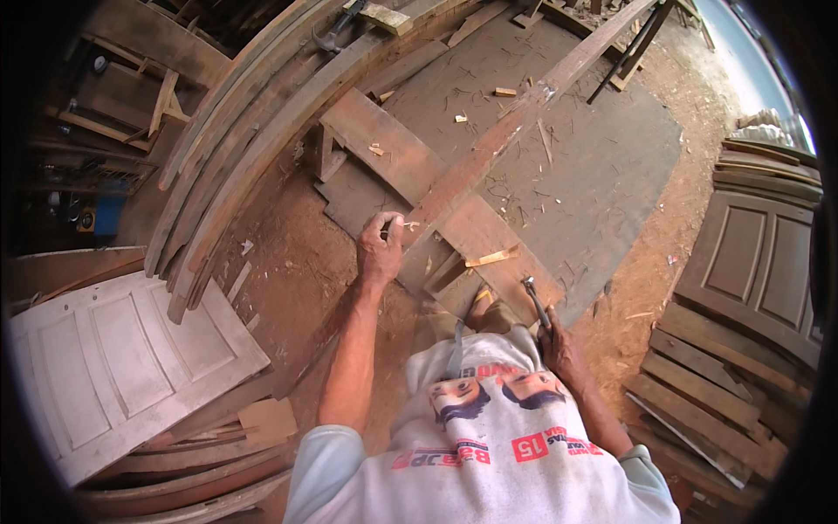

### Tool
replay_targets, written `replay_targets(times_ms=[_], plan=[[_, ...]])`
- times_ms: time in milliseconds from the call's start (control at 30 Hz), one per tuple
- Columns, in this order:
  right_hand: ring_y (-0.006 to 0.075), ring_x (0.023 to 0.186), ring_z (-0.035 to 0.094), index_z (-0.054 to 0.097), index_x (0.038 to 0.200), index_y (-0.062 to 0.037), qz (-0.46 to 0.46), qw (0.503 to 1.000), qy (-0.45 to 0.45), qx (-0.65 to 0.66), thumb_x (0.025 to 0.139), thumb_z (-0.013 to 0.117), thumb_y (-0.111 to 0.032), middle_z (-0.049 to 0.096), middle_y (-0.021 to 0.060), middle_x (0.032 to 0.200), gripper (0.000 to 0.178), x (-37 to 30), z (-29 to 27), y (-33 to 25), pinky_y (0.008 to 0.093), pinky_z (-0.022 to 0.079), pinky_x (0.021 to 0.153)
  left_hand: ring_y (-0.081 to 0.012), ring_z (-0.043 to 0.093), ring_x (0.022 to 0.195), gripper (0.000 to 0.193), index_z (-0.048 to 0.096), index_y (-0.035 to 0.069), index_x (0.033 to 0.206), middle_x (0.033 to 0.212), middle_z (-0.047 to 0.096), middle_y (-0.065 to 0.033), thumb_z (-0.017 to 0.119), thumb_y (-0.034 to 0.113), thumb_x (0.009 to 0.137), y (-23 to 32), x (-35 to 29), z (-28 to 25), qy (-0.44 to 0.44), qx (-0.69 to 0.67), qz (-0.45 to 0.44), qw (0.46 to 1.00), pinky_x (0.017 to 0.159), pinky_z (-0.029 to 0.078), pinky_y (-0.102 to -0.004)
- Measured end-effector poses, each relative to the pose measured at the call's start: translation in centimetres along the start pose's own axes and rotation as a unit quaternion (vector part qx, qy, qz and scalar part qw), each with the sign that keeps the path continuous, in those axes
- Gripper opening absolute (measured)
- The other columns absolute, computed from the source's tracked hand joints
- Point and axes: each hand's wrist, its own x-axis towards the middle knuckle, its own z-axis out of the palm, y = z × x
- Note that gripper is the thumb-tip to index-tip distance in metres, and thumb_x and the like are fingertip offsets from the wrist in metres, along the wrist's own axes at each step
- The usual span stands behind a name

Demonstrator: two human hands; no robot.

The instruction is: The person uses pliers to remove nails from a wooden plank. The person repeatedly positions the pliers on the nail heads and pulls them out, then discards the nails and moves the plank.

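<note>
Right grip [566, 351] is clamping the hammer [539, 309]. Left grip [379, 255] is curling just beside the near end of the beam [476, 166] (whether it is closing on anything, cannot tell). From this nearer hand, the beam is running forward-right, lengthwise across the bench [406, 157].

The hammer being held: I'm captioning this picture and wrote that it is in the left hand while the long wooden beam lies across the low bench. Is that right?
Not quite: the head view shows the hammer in the right hand, not the left hand. The long wooden beam does lie across the low bench.
</note>
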Motion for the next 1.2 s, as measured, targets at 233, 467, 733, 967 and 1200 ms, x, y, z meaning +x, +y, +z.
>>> replay_targets(times_ms=[233,467,733,967,1200], plan=[[0.0537,0.094,0.068,0.037,0.157,-0.0026,-0.021,0.999,-0.042,0.002,0.103,0.059,-0.023,0.068,0.0365,0.104,0.061,0.1,-1.2,0.9,0.0560,0.055,0.080,-0.0294,0.067,0.100,0.013,0.070,0.003,0.103,0.106,0.068,-0.0111,0.075,0.006,0.091,0.7,-0.7,0.4,0.031,0.082,0.215,0.973,0.086,0.055,-0.0407],[0.0524,0.096,0.068,0.035,0.159,-0.0069,-0.023,0.997,-0.075,-0.011,0.103,0.060,-0.025,0.069,0.0355,0.105,0.064,0.3,-1.8,2.1,0.0560,0.054,0.082,-0.0337,0.061,0.105,0.011,0.068,0.005,0.101,0.107,0.062,-0.0131,0.072,0.010,0.092,3.1,0.1,-0.2,-0.031,0.151,0.157,0.975,0.093,0.050,-0.0450],[0.0523,0.098,0.067,0.039,0.159,-0.0097,-0.027,0.996,-0.089,-0.012,0.104,0.058,-0.025,0.069,0.0343,0.106,0.061,0.3,-2.6,2.5,0.0545,0.054,0.084,-0.0299,0.060,0.120,0.045,0.065,0.017,0.131,0.127,0.063,-0.0115,0.078,0.033,0.091,3.3,-1.1,-3.2,-0.102,0.068,-0.050,0.991,0.107,0.050,-0.0489],[0.0274,0.090,0.073,0.053,0.145,0.0040,0.053,0.968,-0.139,0.201,0.104,0.063,-0.029,0.074,0.0201,0.104,0.053,1.7,-5.1,2.7,0.0385,0.057,0.083,-0.0338,0.049,0.144,0.100,0.047,0.015,0.155,0.150,0.056,-0.0157,0.090,0.051,0.073,0.2,-6.5,-13.2,-0.178,0.205,-0.208,0.940,0.117,0.043,-0.0546],[0.0168,0.091,0.071,0.058,0.136,0.0090,0.031,0.933,-0.070,0.352,0.105,0.064,-0.024,0.075,0.0106,0.103,0.045,4.2,-5.0,1.5,0.0320,0.056,0.082,-0.0329,0.059,0.133,0.071,0.061,0.010,0.143,0.141,0.063,-0.0145,0.085,0.041,0.084,1.1,-8.0,-11.6,-0.035,0.226,-0.062,0.972,0.112,0.047,-0.0473]])
